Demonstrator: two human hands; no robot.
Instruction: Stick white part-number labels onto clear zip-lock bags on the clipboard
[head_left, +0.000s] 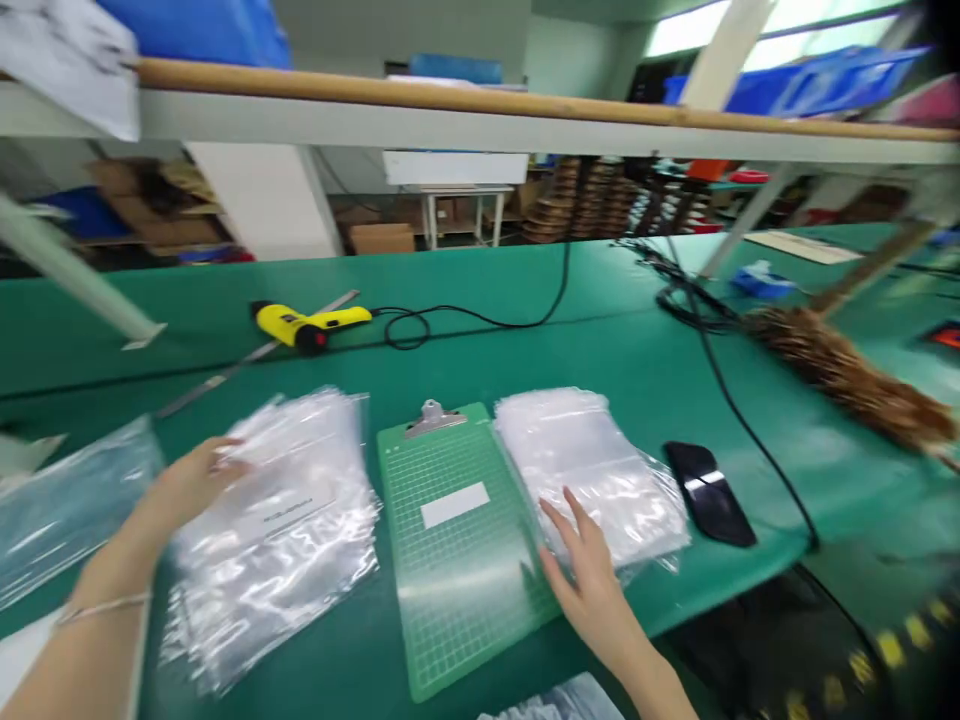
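Observation:
My left hand [196,482] is at the upper left edge of a stack of clear plastic bags [277,520], its fingers pinched together on a bag edge. My right hand [583,560] has its fingers spread over the near left part of a second stack of clear bags [600,470] and holds nothing. Between the stacks lies a green gridded clipboard [465,550] with a metal clip at its top and a white label strip [454,505] on it. Small print shows on the left stack.
A yellow heat-gun-like tool [311,325] and a metal ruler [225,375] lie behind the left stack. A black phone [709,493], cables [712,350] and a brown brush [855,375] are at right. A shelf beam [450,115] spans above; more plastic [75,500] lies left.

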